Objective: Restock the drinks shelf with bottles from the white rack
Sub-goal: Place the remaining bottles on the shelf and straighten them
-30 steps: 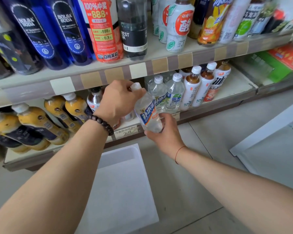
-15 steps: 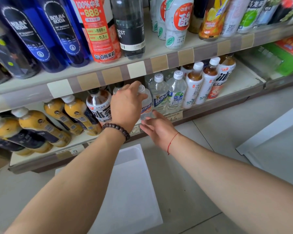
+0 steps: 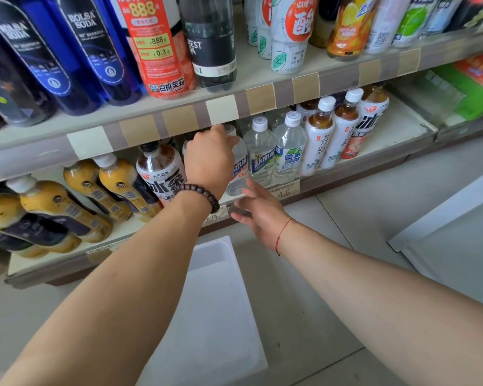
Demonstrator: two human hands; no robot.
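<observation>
A clear water bottle (image 3: 239, 168) with a blue and white label stands upright on the lower drinks shelf (image 3: 388, 135), beside similar clear bottles. My left hand (image 3: 209, 160) is curled round its neck and shoulder from above. My right hand (image 3: 255, 210) hovers just below and in front of the bottle's base, fingers straight and spread, holding nothing. The white rack (image 3: 215, 316) lies on the floor below my arms, and no bottle shows in the part I can see.
Tea bottles (image 3: 332, 132) stand right of the clear ones; a brown tea bottle (image 3: 159, 168) and tilted yellow juice bottles (image 3: 115, 188) sit to the left. The upper shelf (image 3: 262, 82) carries blue soda bottles and others. A second white tray (image 3: 457, 240) lies at right on the tiled floor.
The bottle went from tilted in both hands in front of the shelf to upright on the shelf. My right hand let go of its base and opened; my left hand followed it in.
</observation>
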